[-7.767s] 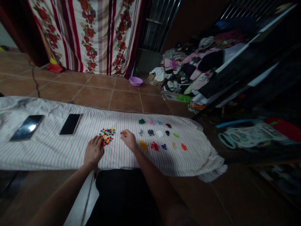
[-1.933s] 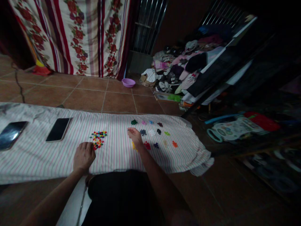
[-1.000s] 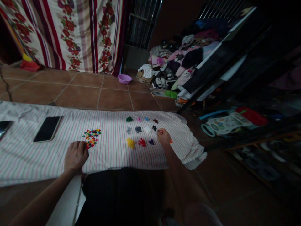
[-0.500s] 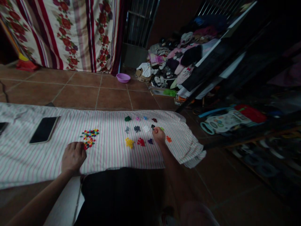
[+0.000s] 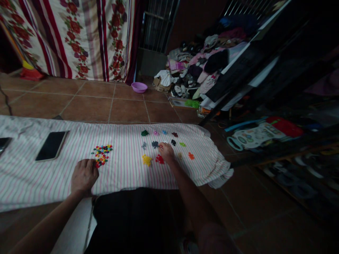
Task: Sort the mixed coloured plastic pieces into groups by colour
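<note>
Small coloured pieces, too small to name, lie on a striped cloth [image 5: 127, 176]. My left hand [image 5: 84, 175] rests beside a mixed heap of pieces [image 5: 102, 152], its fingers curled down at the heap's near edge; anything under them is hidden. My right hand [image 5: 166, 151] reaches over the sorted piles, thumb and fingertips pinched together beside the dark grey pile [image 5: 155, 144]. Whatever the pinch holds is too small to make out. This hand mostly covers a white pile. Close by are a red pile [image 5: 159, 159], a yellow pile [image 5: 146, 160] and a black pile [image 5: 173, 142].
Further piles include dark green [image 5: 144, 133], pink [image 5: 156, 133], lime [image 5: 182, 144] and orange [image 5: 191, 155]. A phone [image 5: 51, 145] lies on the left. Beyond the cloth, a purple basin [image 5: 139, 87] stands on the tiled floor near heaped clothes [image 5: 196, 67].
My right hand has moved left from the black pile to beside the dark grey one, uncovering the black pieces. My left hand stays by the mixed heap.
</note>
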Tool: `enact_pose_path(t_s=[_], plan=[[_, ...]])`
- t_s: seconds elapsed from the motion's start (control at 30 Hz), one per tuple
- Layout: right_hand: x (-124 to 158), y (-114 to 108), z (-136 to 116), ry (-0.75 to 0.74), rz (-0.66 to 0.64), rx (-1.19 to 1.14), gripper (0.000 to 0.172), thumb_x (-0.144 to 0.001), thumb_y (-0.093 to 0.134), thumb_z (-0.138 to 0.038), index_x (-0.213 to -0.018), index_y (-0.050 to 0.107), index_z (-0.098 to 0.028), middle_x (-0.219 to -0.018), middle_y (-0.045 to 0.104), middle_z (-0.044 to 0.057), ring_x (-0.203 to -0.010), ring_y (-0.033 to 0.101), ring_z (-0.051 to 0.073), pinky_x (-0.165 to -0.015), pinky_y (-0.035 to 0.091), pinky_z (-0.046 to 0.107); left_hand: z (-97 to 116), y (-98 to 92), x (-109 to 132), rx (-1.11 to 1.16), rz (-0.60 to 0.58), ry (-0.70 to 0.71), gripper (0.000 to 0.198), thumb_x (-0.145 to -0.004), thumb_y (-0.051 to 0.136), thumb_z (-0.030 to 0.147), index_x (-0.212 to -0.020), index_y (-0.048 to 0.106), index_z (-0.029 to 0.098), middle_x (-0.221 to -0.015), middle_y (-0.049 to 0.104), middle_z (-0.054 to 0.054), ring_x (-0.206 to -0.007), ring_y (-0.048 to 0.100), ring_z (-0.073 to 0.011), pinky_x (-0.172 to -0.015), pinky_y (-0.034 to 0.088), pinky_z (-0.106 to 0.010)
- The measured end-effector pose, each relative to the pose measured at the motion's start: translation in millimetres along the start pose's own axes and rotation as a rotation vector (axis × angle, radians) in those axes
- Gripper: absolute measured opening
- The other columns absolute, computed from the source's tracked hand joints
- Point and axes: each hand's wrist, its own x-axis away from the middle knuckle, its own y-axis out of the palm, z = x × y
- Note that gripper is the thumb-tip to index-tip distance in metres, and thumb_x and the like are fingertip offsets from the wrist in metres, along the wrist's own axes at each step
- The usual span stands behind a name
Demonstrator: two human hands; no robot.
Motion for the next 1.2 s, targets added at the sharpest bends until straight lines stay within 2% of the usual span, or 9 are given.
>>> enact_pose_path(t_s=[0.33, 0.5, 0.67, 0.97, 1.1, 1.2], plan=[[4.1, 5.3, -5.1, 0.034, -0.006, 0.021, 0.020, -0.080, 0.054, -0.011, -0.095, 0.065, -0.018, -0.093, 0.070, 0.007, -0.092, 0.060, 0.020, -0.085, 0.042, 0.029, -0.6, 0.3, 0.3, -0.030, 0.006, 0.007, 0.017, -0.084, 0.042, 0.023, -0.092, 0.056, 0.018, -0.087, 0.059, -0.012, -0.088, 0.052, -0.0291, -0.080, 0.042, -0.044], [4.2, 6.8, -7.2, 0.072, -0.001, 0.018, 0.016, -0.081, 0.056, -0.013, -0.092, 0.064, -0.019, -0.087, 0.070, 0.005, -0.087, 0.061, 0.019, -0.079, 0.043, 0.028, 0.5, -2.8, -0.5, -0.030, -0.015, 0.044, 0.013, -0.082, 0.044, 0.020, -0.089, 0.055, 0.021, -0.088, 0.060, -0.010, -0.087, 0.053, -0.0282, -0.080, 0.040, -0.044], [2.5, 8.5, -9.8, 0.104, -0.004, -0.003, 0.015, -0.080, 0.056, -0.013, -0.090, 0.063, -0.021, -0.085, 0.070, 0.003, -0.083, 0.062, 0.018, -0.075, 0.043, 0.026, 1.9, -4.3, -1.4, -0.056, 0.024, 0.034, 0.015, -0.084, 0.042, 0.021, -0.091, 0.055, 0.020, -0.086, 0.059, -0.010, -0.086, 0.052, -0.0280, -0.079, 0.040, -0.043], [9.3, -1.9, -11.7, 0.119, 0.043, 0.007, 0.019, -0.083, 0.048, -0.016, -0.091, 0.065, -0.019, -0.085, 0.071, 0.005, -0.081, 0.061, 0.018, -0.075, 0.044, 0.026, 2.9, -4.5, -1.7, -0.007, -0.001, 0.017, 0.012, -0.082, 0.044, 0.020, -0.088, 0.055, 0.021, -0.086, 0.058, -0.010, -0.087, 0.052, -0.0284, -0.078, 0.040, -0.043], [17.1, -5.8, -29.6, 0.038, 0.100, -0.040, 0.022, -0.084, 0.045, -0.014, -0.089, 0.066, -0.019, -0.088, 0.070, 0.007, -0.087, 0.061, 0.020, -0.081, 0.045, 0.029, 2.1, -1.4, -0.5, 0.019, 0.016, -0.030, 0.013, -0.084, 0.043, 0.023, -0.089, 0.055, 0.020, -0.087, 0.058, -0.011, -0.089, 0.052, -0.0283, -0.078, 0.039, -0.042], [26.5, -20.0, -69.0, -0.118, 0.104, -0.137, 0.026, -0.085, 0.041, -0.013, -0.091, 0.067, -0.018, -0.090, 0.070, 0.008, -0.090, 0.061, 0.021, -0.085, 0.048, 0.033, 1.7, 0.3, 0.2, 0.055, 0.021, -0.048, 0.013, -0.084, 0.044, 0.023, -0.089, 0.055, 0.020, -0.087, 0.057, -0.011, -0.089, 0.052, -0.0279, -0.077, 0.039, -0.042]])
